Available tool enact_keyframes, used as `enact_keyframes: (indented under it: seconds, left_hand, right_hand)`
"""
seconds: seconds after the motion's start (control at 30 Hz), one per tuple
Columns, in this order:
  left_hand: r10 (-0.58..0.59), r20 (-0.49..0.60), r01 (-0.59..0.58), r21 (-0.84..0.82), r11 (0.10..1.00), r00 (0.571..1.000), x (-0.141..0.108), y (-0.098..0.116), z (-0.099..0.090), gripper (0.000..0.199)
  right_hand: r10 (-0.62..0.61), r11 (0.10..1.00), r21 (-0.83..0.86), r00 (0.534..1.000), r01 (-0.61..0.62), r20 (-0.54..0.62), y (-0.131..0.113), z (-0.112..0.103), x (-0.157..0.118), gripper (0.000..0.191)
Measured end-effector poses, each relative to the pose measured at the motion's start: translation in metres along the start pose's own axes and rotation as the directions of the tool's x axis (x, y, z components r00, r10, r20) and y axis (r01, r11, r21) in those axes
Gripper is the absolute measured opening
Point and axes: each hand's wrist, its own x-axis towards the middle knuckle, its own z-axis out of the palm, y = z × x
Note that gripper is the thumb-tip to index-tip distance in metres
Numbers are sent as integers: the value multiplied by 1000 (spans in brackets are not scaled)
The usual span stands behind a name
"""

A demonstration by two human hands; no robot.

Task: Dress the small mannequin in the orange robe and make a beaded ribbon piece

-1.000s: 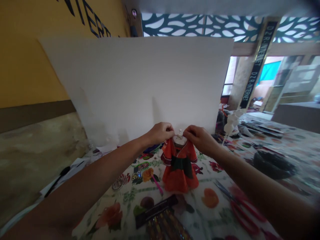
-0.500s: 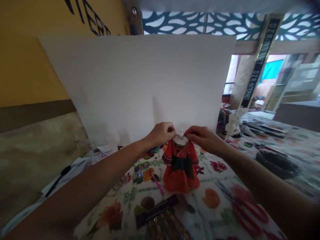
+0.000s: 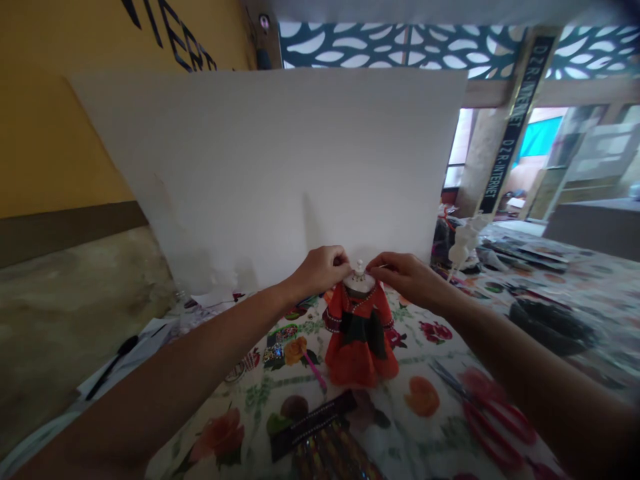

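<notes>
A small figure in a red dress (image 3: 361,360) with a dark green front panel and white beaded trim stands upright on the flowered tablecloth. Its top is white, with a small white knob and what looks like a beaded string at the neck. My left hand (image 3: 326,267) is closed in a pinch at the left side of the neck. On the right side, my right hand (image 3: 400,272) pinches at the same height. Whatever lies between the fingertips of either hand is too small to make out.
Red-handled scissors (image 3: 493,417) lie at the right front, a pink stick (image 3: 314,371) left of the dress. Dark beaded trim (image 3: 320,423) is in front. A white board (image 3: 280,160) stands behind. Black material (image 3: 550,323) and a white figure (image 3: 464,245) are at the right.
The view has shifted slightly. The fingertips of both hands sit a little further apart from the white neck, and more of the knob shows.
</notes>
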Motion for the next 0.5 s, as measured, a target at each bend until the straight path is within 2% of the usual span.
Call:
enact_keyframes:
  seconds: [0.17,0.5]
  left_hand:
    - [8,-5,-8,-17,1000,1000,1,-3,2,8]
    - [14,-18,-15,-33,999,1000,-1,-4,4,9]
  right_hand:
    - [-25,1000,-17,999,26,45,2,-3,-1,26]
    - [-18,1000,-1,1000,18,-2,4,7,0,27]
